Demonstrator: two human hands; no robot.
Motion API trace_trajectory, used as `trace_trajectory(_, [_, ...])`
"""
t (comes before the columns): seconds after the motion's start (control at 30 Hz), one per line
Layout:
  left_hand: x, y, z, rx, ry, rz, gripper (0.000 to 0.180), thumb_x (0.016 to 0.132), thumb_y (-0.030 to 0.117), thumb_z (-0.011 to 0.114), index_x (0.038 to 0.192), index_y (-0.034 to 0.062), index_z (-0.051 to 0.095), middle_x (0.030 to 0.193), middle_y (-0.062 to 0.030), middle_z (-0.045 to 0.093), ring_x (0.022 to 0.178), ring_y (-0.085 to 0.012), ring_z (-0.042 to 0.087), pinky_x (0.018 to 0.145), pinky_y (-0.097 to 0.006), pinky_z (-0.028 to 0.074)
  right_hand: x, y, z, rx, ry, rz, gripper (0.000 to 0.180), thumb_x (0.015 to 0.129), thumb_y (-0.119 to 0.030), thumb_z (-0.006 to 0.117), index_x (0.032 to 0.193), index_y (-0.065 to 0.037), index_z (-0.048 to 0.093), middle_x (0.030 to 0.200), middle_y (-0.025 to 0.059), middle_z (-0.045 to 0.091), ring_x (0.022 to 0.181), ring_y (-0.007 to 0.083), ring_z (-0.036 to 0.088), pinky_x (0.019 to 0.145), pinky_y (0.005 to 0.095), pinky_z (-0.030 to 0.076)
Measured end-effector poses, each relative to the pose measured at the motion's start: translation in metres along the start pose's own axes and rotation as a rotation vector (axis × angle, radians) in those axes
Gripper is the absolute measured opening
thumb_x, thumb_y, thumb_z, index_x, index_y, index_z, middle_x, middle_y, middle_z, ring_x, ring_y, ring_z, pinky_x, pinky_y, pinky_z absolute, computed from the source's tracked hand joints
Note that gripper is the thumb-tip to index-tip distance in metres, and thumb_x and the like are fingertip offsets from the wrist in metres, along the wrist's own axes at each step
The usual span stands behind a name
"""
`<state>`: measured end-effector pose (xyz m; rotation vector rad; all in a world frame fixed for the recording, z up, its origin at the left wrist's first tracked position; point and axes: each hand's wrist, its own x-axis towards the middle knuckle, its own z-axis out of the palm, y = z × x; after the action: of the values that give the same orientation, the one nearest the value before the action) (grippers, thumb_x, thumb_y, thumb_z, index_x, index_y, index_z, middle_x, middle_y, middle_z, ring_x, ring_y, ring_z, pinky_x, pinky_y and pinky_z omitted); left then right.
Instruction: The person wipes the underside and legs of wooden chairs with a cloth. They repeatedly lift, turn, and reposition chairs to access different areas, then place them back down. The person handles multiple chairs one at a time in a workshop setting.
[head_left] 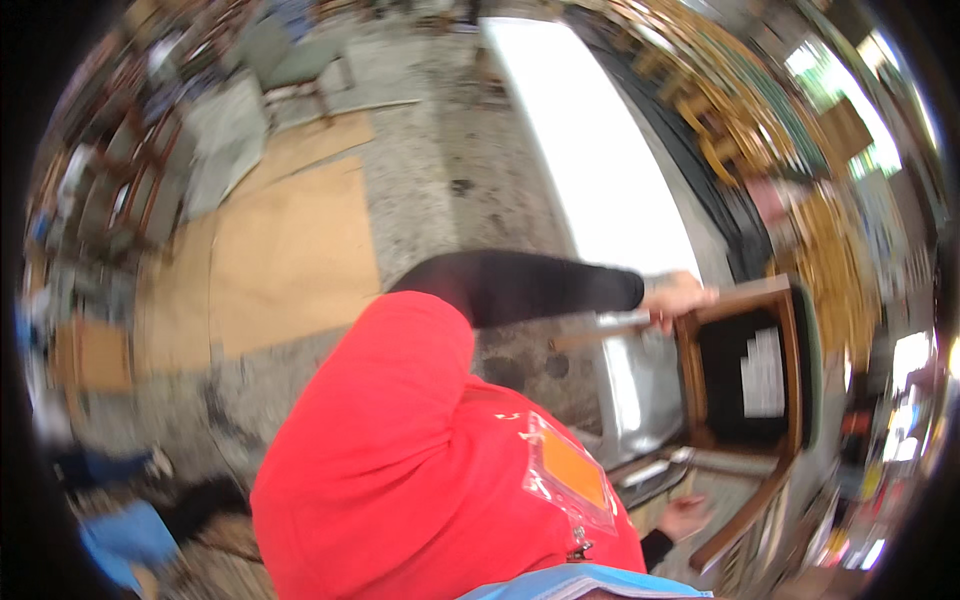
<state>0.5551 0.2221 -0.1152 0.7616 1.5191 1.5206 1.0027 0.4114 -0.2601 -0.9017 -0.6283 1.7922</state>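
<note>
A white rectangular label [763,372] sits on the black underside panel of the wooden chair [745,365], right of centre in the frame. An orange card in a clear plastic sleeve [571,472] hangs on the red garment at lower centre, its lower edge held by a small clip. Flat brown cardboard sheets [285,250] lie on the floor in the left half of the frame.

The chair occupies the right side of the frame, tipped over so that its underside faces the camera, with one wooden leg running toward the lower right. It rests against the end of the long white desk [590,150], which extends from the centre to the upper edge.

The left hand [677,295], on a black-sleeved arm reaching across the centre of the frame, has its grip clenched around the upper wooden rail of the chair frame. The right hand [683,518], at lower right, lies just beside the lower chair leg; motion blur means its grip cannot be told, though the fingers appear loosely curled.
</note>
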Motion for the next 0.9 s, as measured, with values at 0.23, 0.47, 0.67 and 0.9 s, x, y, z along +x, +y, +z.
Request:
trace_trajectory(0.23, [-0.164,-0.215,-0.152,0.038,-0.029,-0.339,0.035,0.090,0.021,0.056,0.057,0.0107,0.054,0.056,-0.0045,0.055,0.044,-0.0174,0.053,0.039,-0.032,0.043,-0.050,0.277,0.056,-1.521,-0.861,0.030,0.027,0.093,-0.025,0.065,0.094,0.002,0.069,0.074,0.0103,0.068,0.066,0.0173,0.062,0.064,0.0351,0.052])
trace_trajectory(0.47, [-0.479,-0.313,-0.309,-0.212,0.932,-0.966,0.041,0.097,0.041,0.048,0.075,0.0074,0.053,0.048,-0.0090,0.046,0.038,-0.0243,0.055,0.034,-0.039,0.041,-0.096,0.406,0.251,-1.635,-1.153,0.002,0.031,0.089,-0.024,0.068,0.077,0.005,0.067,0.063,0.0054,0.062,0.060,0.0162,0.061,0.059,0.0360,0.050])
trace_trajectory(0.67, [-0.565,-0.279,-0.419,-0.382,1.367,-0.765,0.038,0.100,0.041,0.050,0.083,0.0078,0.056,0.055,-0.0086,0.053,0.048,-0.0215,0.060,0.048,-0.039,0.052,-0.105,0.475,0.305,-1.994,-0.896,0.183,0.036,0.087,-0.028,0.063,0.084,0.007,0.070,0.070,0.0173,0.069,0.070,0.0309,0.071,0.073,0.0466,0.056])
trace_trajectory(0.9, [-0.523,-0.276,-0.537,-0.467,1.372,-0.496,0.026,0.100,0.027,0.056,0.091,0.0027,0.059,0.073,-0.0076,0.064,0.060,-0.0189,0.066,0.054,-0.034,0.055,-0.025,0.587,0.313,-2.529,-1.157,0.005,0.050,0.086,-0.039,0.062,0.096,0.009,0.071,0.094,0.0321,0.070,0.099,0.0447,0.069,0.084,0.0490,0.053])
